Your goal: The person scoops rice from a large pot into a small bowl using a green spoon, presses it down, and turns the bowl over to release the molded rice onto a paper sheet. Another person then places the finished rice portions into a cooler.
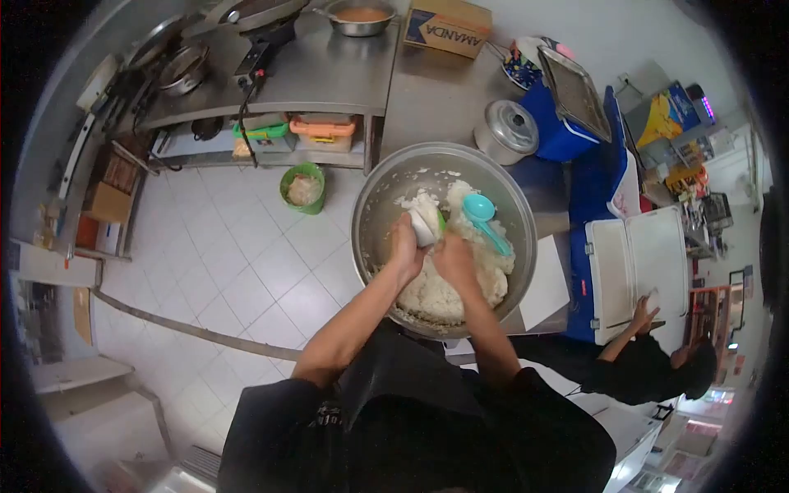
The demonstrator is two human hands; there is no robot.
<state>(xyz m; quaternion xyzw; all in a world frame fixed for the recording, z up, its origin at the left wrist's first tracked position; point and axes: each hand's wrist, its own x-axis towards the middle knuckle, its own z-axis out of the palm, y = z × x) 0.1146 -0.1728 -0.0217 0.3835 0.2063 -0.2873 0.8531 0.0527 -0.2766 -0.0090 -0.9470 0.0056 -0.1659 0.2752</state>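
Note:
A wide metal pot (366, 238) in front of me holds a mound of cooked white rice (440, 297). Over the rice, my left hand (404, 248) is closed around a small white bowl (426, 223) tilted on its side, with rice at its mouth. Close beside it, my right hand (454, 261) is closed on a green utensil (442, 221), whose end shows against the bowl; the fingers cover the rest. A turquoise ladle (478, 209) lies on the rice just beyond my right hand.
A lidded metal pot (506, 131), a blue cooler (567, 135) and a cardboard box (448, 28) stand around the counter. On the floor to the left is a green bin (303, 189). At right, another person (649, 366) works by an opened white-lidded cooler (612, 275).

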